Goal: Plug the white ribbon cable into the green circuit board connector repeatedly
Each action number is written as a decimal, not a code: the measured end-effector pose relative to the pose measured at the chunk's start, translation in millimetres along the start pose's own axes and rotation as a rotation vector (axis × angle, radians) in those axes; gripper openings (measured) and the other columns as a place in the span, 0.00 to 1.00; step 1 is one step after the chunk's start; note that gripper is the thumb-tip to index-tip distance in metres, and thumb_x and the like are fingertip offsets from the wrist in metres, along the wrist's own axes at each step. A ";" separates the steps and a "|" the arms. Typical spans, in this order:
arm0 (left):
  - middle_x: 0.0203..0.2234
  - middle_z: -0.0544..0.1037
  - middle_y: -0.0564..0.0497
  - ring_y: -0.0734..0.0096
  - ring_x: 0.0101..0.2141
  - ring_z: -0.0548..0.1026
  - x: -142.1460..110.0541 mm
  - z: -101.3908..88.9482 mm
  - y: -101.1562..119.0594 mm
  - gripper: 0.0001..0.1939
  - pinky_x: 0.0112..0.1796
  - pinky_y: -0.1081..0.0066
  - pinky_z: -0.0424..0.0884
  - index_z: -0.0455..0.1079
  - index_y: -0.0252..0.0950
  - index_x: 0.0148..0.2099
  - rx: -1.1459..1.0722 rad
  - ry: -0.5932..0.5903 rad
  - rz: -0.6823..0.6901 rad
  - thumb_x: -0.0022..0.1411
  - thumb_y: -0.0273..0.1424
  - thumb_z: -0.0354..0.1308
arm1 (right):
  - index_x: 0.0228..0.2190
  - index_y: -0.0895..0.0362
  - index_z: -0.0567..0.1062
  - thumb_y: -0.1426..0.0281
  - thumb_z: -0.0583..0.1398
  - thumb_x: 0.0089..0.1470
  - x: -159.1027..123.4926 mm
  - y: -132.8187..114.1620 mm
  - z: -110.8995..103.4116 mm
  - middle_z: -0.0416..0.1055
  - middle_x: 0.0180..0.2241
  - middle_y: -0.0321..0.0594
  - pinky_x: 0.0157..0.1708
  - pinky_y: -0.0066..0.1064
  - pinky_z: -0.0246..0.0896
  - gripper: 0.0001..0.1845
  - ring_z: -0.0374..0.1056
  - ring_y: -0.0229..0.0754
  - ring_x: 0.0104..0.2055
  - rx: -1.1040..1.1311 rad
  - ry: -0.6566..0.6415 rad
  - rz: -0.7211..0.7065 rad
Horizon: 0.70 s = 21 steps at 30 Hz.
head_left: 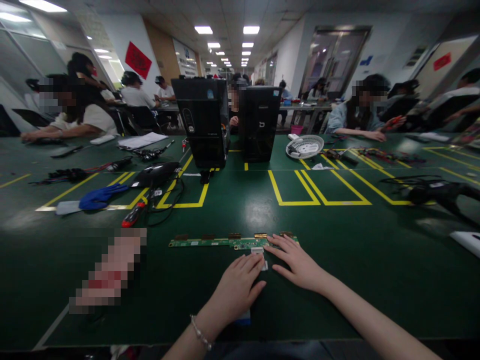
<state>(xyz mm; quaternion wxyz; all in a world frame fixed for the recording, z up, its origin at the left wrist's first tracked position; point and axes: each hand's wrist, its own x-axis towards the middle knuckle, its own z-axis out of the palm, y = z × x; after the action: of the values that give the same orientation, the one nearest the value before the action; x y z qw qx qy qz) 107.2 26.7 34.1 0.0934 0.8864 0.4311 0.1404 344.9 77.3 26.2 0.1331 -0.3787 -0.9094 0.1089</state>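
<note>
So, the circuit board [210,243] lies on the bench [168,305], the right hand [298,262], grip wide, at its right end; the left hand [240,285] partly covers a white strip [265,265] on its near side, whether pinching I can't tell

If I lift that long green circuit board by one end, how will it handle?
The circuit board looks thin and very long for its width, so it would probably feel light and might flex a little. The coppery tabs along its far edge look thin and could bend or tear if pinched. Lying flat, it seems unlikely to roll.
</note>
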 end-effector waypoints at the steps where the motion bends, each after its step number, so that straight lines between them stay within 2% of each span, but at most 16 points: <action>1: 0.59 0.68 0.45 0.60 0.56 0.67 1.1 -2.1 -0.3 0.22 0.56 0.57 0.63 0.60 0.37 0.63 -0.008 -0.008 0.000 0.68 0.34 0.51 | 0.61 0.48 0.62 0.58 0.53 0.62 0.0 -0.4 -0.2 0.54 0.63 0.43 0.63 0.53 0.43 0.27 0.46 0.49 0.66 -0.001 -0.001 0.002; 6: 0.56 0.70 0.46 0.61 0.55 0.68 5.7 -6.6 -1.0 0.21 0.54 0.58 0.65 0.62 0.36 0.61 -0.053 -0.006 -0.009 0.68 0.31 0.53 | 0.61 0.49 0.61 0.59 0.52 0.62 0.1 -3.7 -1.5 0.54 0.64 0.42 0.64 0.52 0.42 0.27 0.46 0.48 0.66 -0.020 -0.010 0.016; 11: 0.60 0.66 0.45 0.62 0.59 0.62 0.0 -8.2 -4.4 0.23 0.58 0.58 0.60 0.58 0.36 0.64 -0.060 0.068 -0.008 0.67 0.28 0.52 | 0.61 0.49 0.61 0.59 0.52 0.62 0.3 -4.3 -1.4 0.54 0.64 0.42 0.64 0.52 0.42 0.27 0.45 0.48 0.67 -0.034 -0.004 0.012; 16: 0.59 0.67 0.44 0.59 0.59 0.64 -20.2 -15.9 -18.0 0.21 0.58 0.52 0.60 0.60 0.35 0.63 0.022 0.140 -0.126 0.70 0.29 0.48 | 0.61 0.48 0.60 0.59 0.51 0.63 0.0 -3.7 -3.0 0.52 0.64 0.41 0.64 0.52 0.40 0.27 0.45 0.48 0.67 -0.016 -0.027 0.023; 21: 0.56 0.70 0.44 0.56 0.55 0.69 -48.5 -10.6 -43.1 0.19 0.56 0.52 0.64 0.64 0.36 0.60 0.106 0.177 -0.209 0.69 0.31 0.48 | 0.62 0.49 0.59 0.59 0.51 0.63 -0.9 -2.4 -5.0 0.52 0.64 0.42 0.64 0.53 0.39 0.27 0.43 0.48 0.67 0.014 -0.048 0.037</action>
<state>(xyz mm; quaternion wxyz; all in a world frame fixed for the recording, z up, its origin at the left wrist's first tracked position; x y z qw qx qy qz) 43.4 15.2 23.6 0.0222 0.8245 0.5344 0.1848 345.5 75.6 31.4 0.1119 -0.3916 -0.9045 0.1269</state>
